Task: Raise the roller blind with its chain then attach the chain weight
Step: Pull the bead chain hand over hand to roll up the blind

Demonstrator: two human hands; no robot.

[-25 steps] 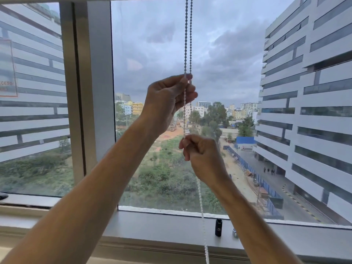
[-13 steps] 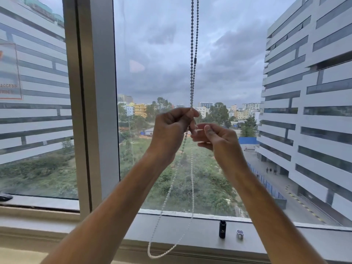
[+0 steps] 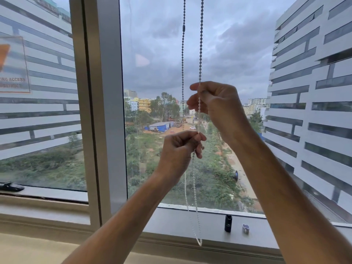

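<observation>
A white beaded chain (image 3: 200, 54) hangs as two strands in front of the window pane, and its loop ends just above the sill. My right hand (image 3: 215, 103) pinches the right strand at about mid-height. Below it my left hand (image 3: 179, 149) grips the same strand, with the loop hanging under it. The left strand carries a small dark connector (image 3: 184, 28) near the top. A black cylindrical chain weight (image 3: 228, 223) stands upright on the sill, apart from both hands. The roller blind itself is out of view above.
A small pale clip-like part (image 3: 245, 228) lies on the grey window sill (image 3: 171, 223) to the right of the weight. A thick window post (image 3: 102, 111) stands left of the chain. A dark latch (image 3: 11, 187) sits at the far left.
My right hand has risen above my left, and my left hand has dropped lower on the chain. The two strands now hang further apart, and the bottom loop hangs narrower and straighter.
</observation>
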